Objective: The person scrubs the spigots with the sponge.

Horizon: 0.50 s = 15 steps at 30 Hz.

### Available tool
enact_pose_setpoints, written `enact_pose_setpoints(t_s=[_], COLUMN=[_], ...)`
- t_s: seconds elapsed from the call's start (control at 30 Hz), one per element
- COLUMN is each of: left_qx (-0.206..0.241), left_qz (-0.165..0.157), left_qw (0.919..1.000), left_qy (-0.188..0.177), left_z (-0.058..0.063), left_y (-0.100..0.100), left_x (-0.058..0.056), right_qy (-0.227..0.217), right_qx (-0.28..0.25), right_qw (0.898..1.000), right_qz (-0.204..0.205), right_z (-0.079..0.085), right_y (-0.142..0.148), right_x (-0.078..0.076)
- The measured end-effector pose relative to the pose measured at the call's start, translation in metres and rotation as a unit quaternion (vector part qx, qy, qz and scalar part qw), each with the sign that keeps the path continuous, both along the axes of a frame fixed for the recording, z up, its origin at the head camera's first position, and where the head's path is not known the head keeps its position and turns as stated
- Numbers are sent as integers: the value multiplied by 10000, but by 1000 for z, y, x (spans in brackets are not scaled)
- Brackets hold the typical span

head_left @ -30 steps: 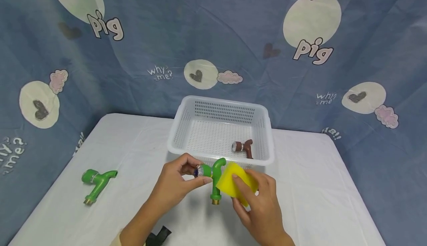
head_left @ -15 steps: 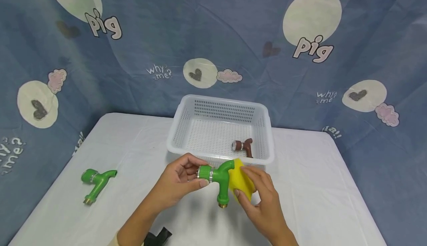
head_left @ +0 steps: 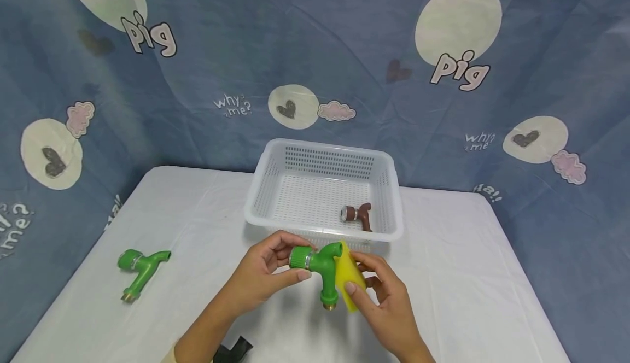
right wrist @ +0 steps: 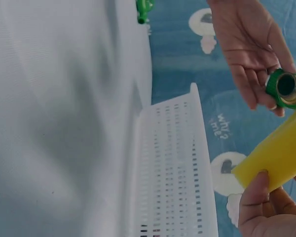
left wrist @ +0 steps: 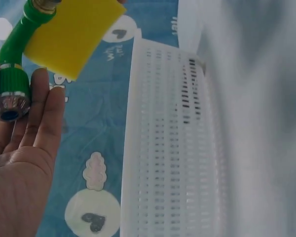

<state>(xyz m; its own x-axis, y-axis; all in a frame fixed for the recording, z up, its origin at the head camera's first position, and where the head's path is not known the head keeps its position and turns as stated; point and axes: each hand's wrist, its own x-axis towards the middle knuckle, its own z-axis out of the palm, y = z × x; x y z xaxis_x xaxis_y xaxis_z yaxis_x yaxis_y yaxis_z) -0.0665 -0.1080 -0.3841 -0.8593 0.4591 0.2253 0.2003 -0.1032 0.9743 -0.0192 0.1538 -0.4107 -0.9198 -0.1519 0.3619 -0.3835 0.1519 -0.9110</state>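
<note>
A green tap with a brass threaded end hangs above the table. My left hand pinches its ribbed knob between thumb and fingers; the left wrist view shows the silver cap of the green tap over the palm. My right hand grips a yellow sponge by thumb and fingers. In the head view the sponge lies against the tap's right side, by the spout. Seen from the right wrist, the yellow sponge is bent and lies close to the tap's threaded opening.
Behind the hands stands a white perforated basket with a small brown tap inside. A second green tap lies on the white-covered table at left. Something black is at the front edge. A blue printed curtain hangs behind.
The tap has turned in my left hand, its knob now showing side-on, and shifted slightly right. The sponge has moved from the tap's front round to its right side and looks narrower.
</note>
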Motion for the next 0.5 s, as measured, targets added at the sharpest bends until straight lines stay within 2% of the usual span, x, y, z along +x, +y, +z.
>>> enact_pose_setpoints(t_s=[0.17,0.3,0.37,0.5], left_qx=[-413,-463,-359,-33], left_qz=[74,-22,-118,-359], left_qw=[9991,9984,9984,9980], left_qy=[-75,-330,-414,-514], left_z=[-3,-5,-7,-11], left_y=[1,3,2,-1], left_x=[0,1,1,-1], right_qy=[-346,-615,-558,-52], right_qx=[-436,-750,-837,-1067], right_qw=[9981,9944,9939,9930], right_qz=[266,428,444,503], right_z=[5,10,12,17], right_y=[0,0,-1,-1], right_x=[3,5,6,7])
